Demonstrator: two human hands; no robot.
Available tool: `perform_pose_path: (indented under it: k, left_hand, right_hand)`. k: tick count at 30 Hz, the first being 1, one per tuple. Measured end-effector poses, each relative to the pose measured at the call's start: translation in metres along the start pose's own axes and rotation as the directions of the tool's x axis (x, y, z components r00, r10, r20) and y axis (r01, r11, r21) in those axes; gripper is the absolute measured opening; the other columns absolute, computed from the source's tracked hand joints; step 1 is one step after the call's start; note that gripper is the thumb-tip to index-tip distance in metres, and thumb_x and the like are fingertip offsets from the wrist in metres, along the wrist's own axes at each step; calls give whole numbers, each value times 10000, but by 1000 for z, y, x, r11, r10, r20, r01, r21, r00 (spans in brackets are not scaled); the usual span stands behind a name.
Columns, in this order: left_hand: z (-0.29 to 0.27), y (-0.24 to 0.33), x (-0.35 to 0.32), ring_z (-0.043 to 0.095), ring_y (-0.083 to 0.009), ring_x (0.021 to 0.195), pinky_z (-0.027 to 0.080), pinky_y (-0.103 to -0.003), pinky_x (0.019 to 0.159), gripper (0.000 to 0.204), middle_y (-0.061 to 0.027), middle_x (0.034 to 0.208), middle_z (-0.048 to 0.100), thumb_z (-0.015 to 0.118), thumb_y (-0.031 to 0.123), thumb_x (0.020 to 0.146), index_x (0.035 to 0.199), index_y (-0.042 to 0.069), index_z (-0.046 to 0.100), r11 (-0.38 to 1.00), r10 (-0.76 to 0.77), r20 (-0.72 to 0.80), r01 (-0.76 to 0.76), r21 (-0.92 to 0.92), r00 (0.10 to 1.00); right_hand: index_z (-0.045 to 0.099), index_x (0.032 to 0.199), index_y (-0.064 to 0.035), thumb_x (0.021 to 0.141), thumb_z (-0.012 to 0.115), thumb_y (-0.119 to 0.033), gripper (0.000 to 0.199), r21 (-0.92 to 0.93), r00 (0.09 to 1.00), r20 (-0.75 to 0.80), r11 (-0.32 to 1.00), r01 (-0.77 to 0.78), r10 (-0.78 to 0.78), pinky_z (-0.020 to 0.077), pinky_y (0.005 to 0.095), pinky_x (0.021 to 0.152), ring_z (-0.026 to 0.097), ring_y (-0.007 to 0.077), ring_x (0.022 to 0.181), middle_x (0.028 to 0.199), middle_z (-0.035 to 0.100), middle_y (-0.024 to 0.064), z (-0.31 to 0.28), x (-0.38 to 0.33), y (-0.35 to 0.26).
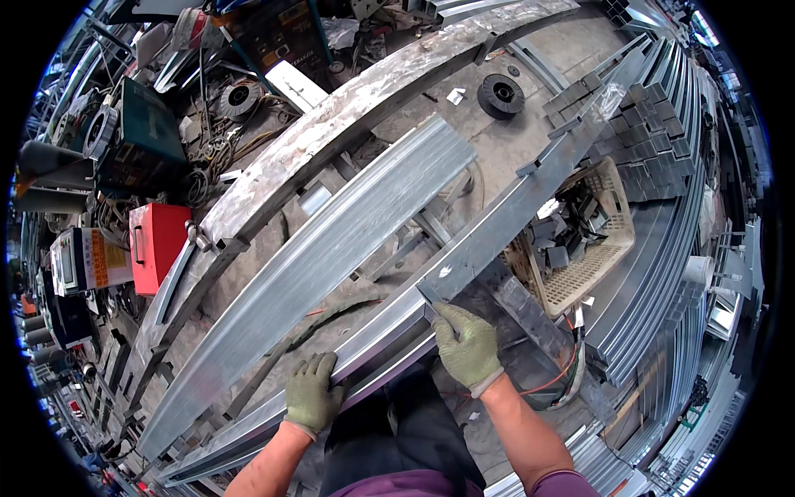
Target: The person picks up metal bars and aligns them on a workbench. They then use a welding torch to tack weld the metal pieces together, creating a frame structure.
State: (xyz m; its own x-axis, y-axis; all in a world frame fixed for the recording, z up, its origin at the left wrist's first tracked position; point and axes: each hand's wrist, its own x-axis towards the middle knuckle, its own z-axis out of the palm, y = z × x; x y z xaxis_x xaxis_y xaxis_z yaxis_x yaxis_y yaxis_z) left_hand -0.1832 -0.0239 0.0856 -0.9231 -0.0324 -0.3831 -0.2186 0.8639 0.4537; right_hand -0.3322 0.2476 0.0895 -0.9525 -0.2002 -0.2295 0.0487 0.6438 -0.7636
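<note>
My left hand [314, 394], in a green work glove, is closed over the near edge of a long, shiny steel channel [383, 337]. The channel slants from lower left up toward the middle, in front of my legs. At its upper right end my right hand [469, 348], gloved alike, grips it with the forefinger and thumb by the end edge; the palm side is hidden. That end meets a flat grey steel beam [497, 236] running to the upper right. Beyond lies a wider galvanized profile [323, 240], roughly parallel and apart from both hands.
A cream plastic crate [619, 217] with dark metal offcuts stands right of the beam. Stacked square tubes [650, 132] and long profiles [654, 286] fill the right side. Farther off are a worn steel beam [331, 103], a black spool [501, 96] and a red box [159, 248].
</note>
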Motion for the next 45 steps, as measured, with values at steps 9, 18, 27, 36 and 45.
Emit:
perform_pose_path:
  k: [9,18,27,36,45]
  left_hand:
    - [-5,-8,-1,657,-405,1281,473,-524,1113,593,-182,1315,715,807,191,782,1335,49,646,998,-9,72,13,-58,997]
    - [-5,-8,6,709,-446,1142,561,-512,990,571,-230,1238,744,815,126,708,1261,46,700,996,66,-10,-67,-59,998]
    - [-7,-9,8,717,-426,1170,562,-512,1002,579,-209,1233,754,841,160,699,1247,27,707,995,90,-14,-90,-46,996]
    - [-2,-9,6,672,-446,1253,511,-528,1104,672,-199,1310,716,832,158,687,1323,38,653,995,58,50,-53,-86,997]
    - [-2,-3,4,658,-441,1269,506,-532,1106,673,-190,1347,697,817,180,714,1346,42,631,998,-16,95,22,-62,995]
  right_hand:
    - [790,1141,8,951,742,-166,262,-30,986,-136,995,93,-96,602,450,931,753,383,1037,1109,784,205,11,-3,7]
    - [778,1144,33,921,806,-192,318,18,985,-136,993,112,-109,613,448,912,758,401,1044,1129,773,242,14,1,11]
    - [778,1135,56,885,828,-139,321,59,986,-161,997,42,-32,613,438,917,765,411,1032,1127,777,249,21,-1,8]
    - [782,1148,55,879,838,-114,322,215,991,-66,972,-96,113,597,411,962,767,382,1073,1156,777,249,17,0,13]
    - [778,1192,53,881,851,-93,351,223,995,15,970,-100,99,591,394,996,766,338,1110,1200,773,235,6,4,12]
